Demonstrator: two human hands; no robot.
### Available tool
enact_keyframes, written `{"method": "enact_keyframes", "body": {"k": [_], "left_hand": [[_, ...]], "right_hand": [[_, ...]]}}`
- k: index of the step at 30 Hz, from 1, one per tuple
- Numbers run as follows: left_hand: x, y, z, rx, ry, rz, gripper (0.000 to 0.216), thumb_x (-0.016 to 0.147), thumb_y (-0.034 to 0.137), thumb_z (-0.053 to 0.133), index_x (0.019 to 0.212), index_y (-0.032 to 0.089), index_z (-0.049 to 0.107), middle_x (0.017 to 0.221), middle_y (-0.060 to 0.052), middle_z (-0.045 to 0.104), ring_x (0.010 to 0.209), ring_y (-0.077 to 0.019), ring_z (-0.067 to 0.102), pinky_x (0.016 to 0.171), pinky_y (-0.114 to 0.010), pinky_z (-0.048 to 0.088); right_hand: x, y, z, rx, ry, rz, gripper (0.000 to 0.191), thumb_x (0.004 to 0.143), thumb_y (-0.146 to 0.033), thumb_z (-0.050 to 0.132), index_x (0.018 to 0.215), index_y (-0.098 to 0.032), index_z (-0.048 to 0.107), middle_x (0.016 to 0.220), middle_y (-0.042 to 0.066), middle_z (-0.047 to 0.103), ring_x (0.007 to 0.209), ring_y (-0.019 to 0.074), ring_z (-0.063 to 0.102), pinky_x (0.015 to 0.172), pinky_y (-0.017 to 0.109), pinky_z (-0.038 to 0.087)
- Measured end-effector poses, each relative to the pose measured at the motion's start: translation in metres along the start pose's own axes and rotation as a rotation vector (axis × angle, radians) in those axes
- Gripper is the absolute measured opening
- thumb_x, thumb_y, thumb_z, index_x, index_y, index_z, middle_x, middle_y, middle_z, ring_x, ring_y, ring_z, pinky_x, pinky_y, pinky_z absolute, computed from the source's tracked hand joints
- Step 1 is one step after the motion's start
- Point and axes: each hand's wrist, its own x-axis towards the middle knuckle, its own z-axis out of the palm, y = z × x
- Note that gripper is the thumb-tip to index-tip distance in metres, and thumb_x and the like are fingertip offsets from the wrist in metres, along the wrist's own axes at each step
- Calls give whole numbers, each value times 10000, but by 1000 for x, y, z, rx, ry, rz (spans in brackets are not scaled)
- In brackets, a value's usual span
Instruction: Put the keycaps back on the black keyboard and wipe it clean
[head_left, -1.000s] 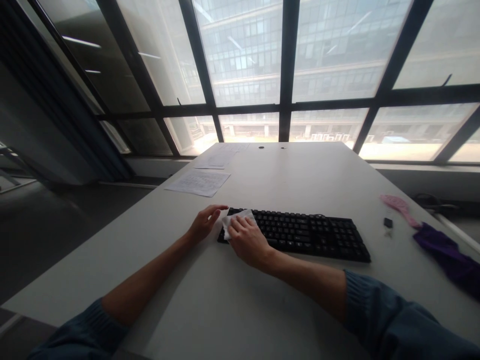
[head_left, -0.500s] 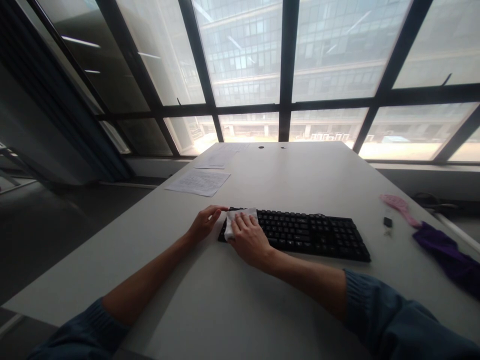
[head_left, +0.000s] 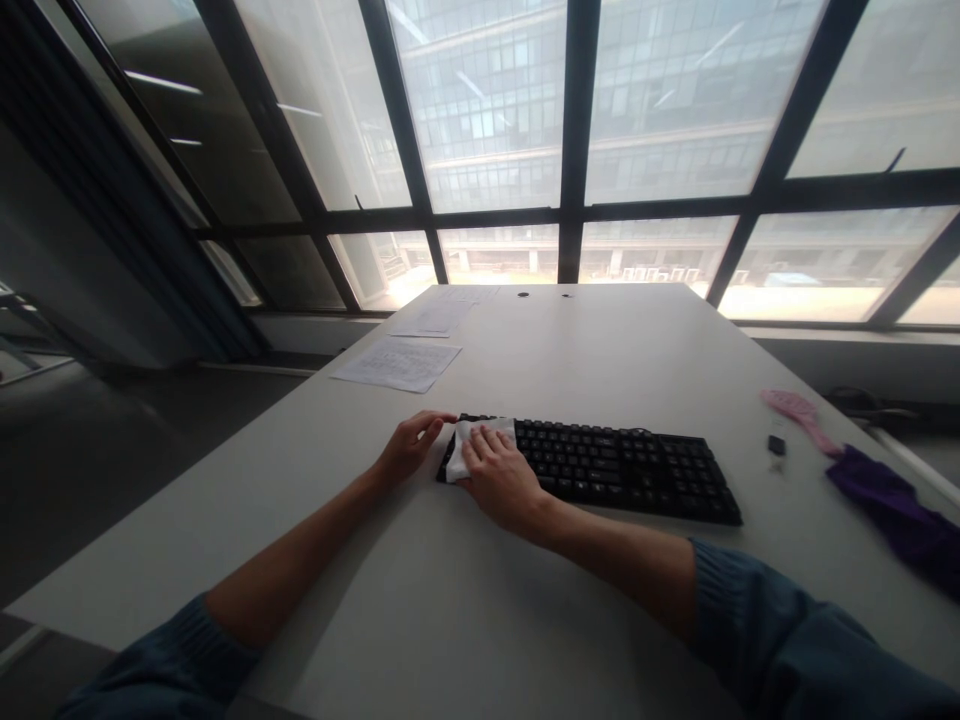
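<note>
A black keyboard (head_left: 592,465) lies on the white table. My right hand (head_left: 499,480) is over its left end, palm down, pressing a white tissue (head_left: 459,460) onto the keys. The fingers lie over the tissue, and the thumb is hidden. Beside the keyboard's upper left corner is my left hand (head_left: 407,445). Its outstretched fingers reach the corner with their tips, and the thumb stands a little apart from them. The keys under the tissue are hidden.
Sheets of paper (head_left: 397,363) lie at the table's far left. To the right are a pink hairbrush (head_left: 795,408), a small black object (head_left: 776,445) and a purple cloth (head_left: 892,510) near the table edge. Large windows stand behind the table (head_left: 592,345).
The tissue has shifted slightly under my right hand, and its lower left part now spreads flatter over the keys. My left hand and the keyboard have stayed in place.
</note>
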Motion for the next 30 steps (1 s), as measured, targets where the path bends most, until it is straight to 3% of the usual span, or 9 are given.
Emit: {"method": "enact_keyframes", "body": {"k": [4, 7, 9, 12, 21, 30], "left_hand": [[0, 1, 0, 3, -7, -5, 438, 1001, 504, 457, 1082, 188, 748, 1107, -96, 755, 1066, -256, 688, 990, -385, 511], [0, 3, -1, 5, -9, -5, 425, 1002, 491, 452, 1089, 197, 747, 1113, -97, 754, 1069, -255, 686, 989, -387, 515], [0, 4, -1, 4, -7, -6, 422, 1000, 485, 452, 1086, 197, 748, 1107, -101, 756, 1063, -256, 688, 985, -388, 521], [1, 4, -1, 5, 6, -4, 428, 992, 493, 460, 1064, 190, 755, 1086, -104, 761, 1044, -259, 694, 975, -386, 530], [0, 1, -1, 6, -25, -6, 448, 1003, 516, 439, 1084, 199, 746, 1104, -88, 761, 1055, -254, 694, 982, -383, 521], [0, 4, 0, 11, 3, 45, 393, 987, 488, 496, 1104, 204, 742, 1147, -98, 740, 1101, -252, 670, 1005, -387, 518]], "right_hand": [[-2, -2, -8, 2, 15, -127, 379, 1001, -139, 435, 1316, -36, 618, 1412, 210, 589, 1353, 291, 511, 1119, 409, 432], [-3, -3, -11, 30, 21, -162, 316, 981, -111, 448, 1186, -69, 685, 1313, 176, 656, 1289, 261, 557, 1071, 363, 469], [-4, -3, -8, 35, 44, -161, 326, 988, -156, 468, 1233, -62, 661, 1366, 194, 621, 1330, 274, 523, 1115, 391, 432], [-3, -1, 0, 26, 55, -108, 500, 1014, -313, 490, 1416, -18, 523, 1509, 247, 479, 1436, 332, 409, 1192, 483, 328], [-1, 0, 2, 30, -21, 280, 858, 961, -568, 521, 1508, 74, 362, 1578, 367, 249, 1507, 434, 240, 1211, 592, 179], [0, 1, 10, -13, 11, 179, 729, 992, -491, 497, 1463, 64, 452, 1539, 349, 355, 1472, 417, 334, 1192, 550, 277]]}}
